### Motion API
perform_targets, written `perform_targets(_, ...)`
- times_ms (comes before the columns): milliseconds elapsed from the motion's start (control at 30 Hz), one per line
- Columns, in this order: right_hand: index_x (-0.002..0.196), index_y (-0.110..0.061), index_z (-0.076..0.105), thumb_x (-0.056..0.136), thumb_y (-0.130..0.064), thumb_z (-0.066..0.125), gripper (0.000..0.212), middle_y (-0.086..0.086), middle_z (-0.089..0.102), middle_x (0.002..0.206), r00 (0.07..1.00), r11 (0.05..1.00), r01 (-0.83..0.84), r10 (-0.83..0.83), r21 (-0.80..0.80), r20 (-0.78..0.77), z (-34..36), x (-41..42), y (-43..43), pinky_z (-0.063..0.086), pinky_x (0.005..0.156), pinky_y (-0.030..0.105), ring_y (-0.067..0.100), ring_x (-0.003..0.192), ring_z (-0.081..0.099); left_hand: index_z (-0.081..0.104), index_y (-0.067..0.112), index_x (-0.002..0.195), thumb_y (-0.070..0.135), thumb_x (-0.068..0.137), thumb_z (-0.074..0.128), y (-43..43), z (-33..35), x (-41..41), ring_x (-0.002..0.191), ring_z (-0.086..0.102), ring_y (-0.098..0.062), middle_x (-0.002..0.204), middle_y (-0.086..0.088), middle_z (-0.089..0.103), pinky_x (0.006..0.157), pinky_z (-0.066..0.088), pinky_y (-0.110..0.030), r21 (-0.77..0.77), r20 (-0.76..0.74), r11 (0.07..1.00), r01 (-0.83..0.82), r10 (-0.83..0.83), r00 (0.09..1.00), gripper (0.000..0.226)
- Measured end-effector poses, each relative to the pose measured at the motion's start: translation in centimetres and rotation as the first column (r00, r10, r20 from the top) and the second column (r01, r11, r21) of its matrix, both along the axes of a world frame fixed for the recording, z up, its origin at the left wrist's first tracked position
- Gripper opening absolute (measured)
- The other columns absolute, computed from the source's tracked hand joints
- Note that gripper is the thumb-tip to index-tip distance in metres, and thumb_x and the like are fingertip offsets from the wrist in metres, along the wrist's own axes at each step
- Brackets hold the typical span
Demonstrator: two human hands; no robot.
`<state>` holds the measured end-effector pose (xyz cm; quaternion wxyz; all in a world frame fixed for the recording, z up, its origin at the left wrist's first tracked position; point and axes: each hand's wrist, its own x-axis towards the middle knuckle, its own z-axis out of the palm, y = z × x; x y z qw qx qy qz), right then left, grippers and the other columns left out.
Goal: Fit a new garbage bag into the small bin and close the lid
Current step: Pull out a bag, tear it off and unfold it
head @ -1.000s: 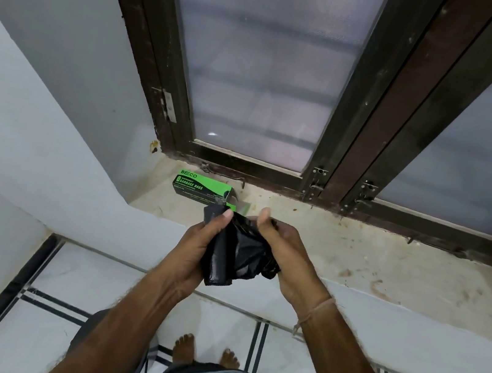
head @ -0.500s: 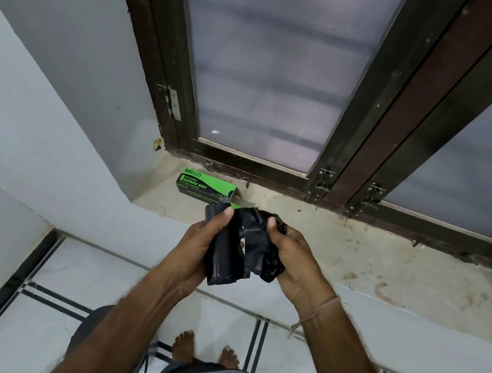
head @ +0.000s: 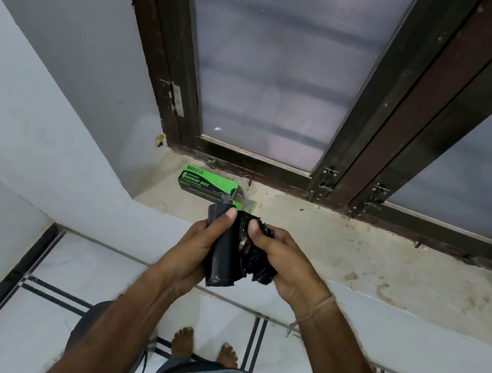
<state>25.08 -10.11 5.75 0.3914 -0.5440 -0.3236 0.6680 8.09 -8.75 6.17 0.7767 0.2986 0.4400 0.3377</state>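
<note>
left hand (head: pixel 196 249) grips folded black garbage bag (head: pixel 227 257) | right hand (head: pixel 278 256) pinches crumpled edge, likely to unfold | green bag box (head: pixel 206 184) on far sill

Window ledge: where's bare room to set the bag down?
The ledge is bare, though stained, right of the green box, from window frame to front edge. Crowded: the left corner, where the box sits, with left hand and right hand gripping the black bag just in front.
</note>
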Motion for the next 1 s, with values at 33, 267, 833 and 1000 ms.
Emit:
perform_targets(33,0.093,-0.003,0.074,0.094,-0.037,0.067,0.035,0.008,0.074,0.081,0.986,0.998,0.042,-0.049,-0.045,-0.157,-0.2,-0.2,0.1,0.058,0.065,0.031,0.020,0.074,0.072,0.074,0.010,0.122,0.051,0.092,0.069,0.0,0.0,0.2,0.101,0.075,-0.028,0.110,-0.014,0.078,0.086,0.060,-0.040,-0.045,0.061,0.999,-0.014,0.017,0.998,0.051)
perform_targets(267,0.068,-0.011,0.057,0.099,-0.038,0.054,0.041,0.006,0.056,0.075,0.774,0.977,0.157,-0.212,-0.144,-0.597,-0.8,-1.1,0.1,0.042,0.101,0.038,0.024,0.083,0.059,0.071,0.011,0.086,0.041,0.093,0.070,-0.1,-0.6,0.5,0.067,0.065,-0.016,0.076,-0.003,0.061,0.073,0.061,-0.031,-0.268,0.358,0.948,-0.172,0.264,0.896,0.031)
perform_targets(833,0.082,-0.013,0.050,0.111,-0.038,0.039,0.039,-0.007,0.036,0.053,0.885,0.965,0.262,-0.246,-0.016,-0.396,-0.1,1.9,-0.1,0.024,0.037,0.017,0.004,0.040,0.026,0.065,0.019,0.088,0.053,0.089,0.074,0.3,-3.3,-2.3,0.064,0.063,-0.018,0.075,-0.004,0.064,0.063,0.056,-0.035,0.210,-0.150,0.926,-0.313,0.347,0.926,0.035)
perform_targets(1000,0.062,-0.016,0.041,0.100,-0.067,0.036,0.064,0.002,0.035,0.057,0.991,0.990,0.103,-0.111,0.101,0.070,0.0,0.2,-0.4,0.028,0.048,0.026,0.013,0.047,0.029,0.062,0.009,0.118,0.058,0.096,0.059,0.4,-3.0,-1.9,0.079,0.067,-0.023,0.095,-0.009,0.068,0.076,0.060,-0.038,-0.061,0.069,0.940,-0.335,0.339,0.938,0.054)
